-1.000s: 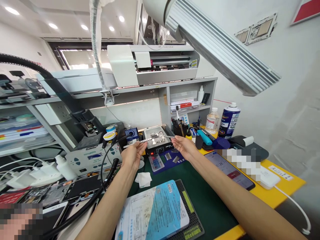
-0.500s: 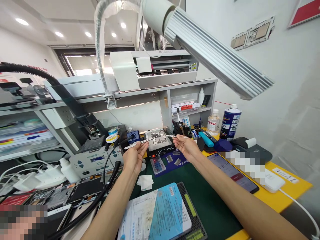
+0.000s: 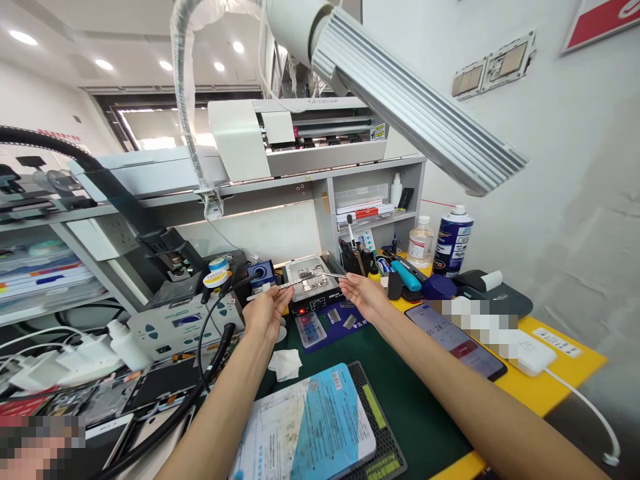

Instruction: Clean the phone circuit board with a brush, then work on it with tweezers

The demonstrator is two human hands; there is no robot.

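My left hand (image 3: 265,315) is closed on slim silvery tweezers (image 3: 290,285), their tip reaching the left part of a circuit board. From the other side, my right hand (image 3: 367,299) pinches a second pair of tweezers (image 3: 337,275), pointing left toward the same board. The circuit board (image 3: 314,279) lies on top of a small black-edged heating platform (image 3: 327,300) with a red light on its front. Whether either tip touches the board is too small to tell.
A blue-and-white box (image 3: 320,427) lies on the green mat (image 3: 400,393). A phone (image 3: 457,340) and white power bank (image 3: 530,353) are at right. A grey station (image 3: 185,323) and black hose (image 3: 217,360) stand left. A lamp (image 3: 415,100) hangs overhead.
The camera view has shifted slightly, so the scene sits a little further left. Both hands keep hold of their tweezers at the board, with little visible movement.
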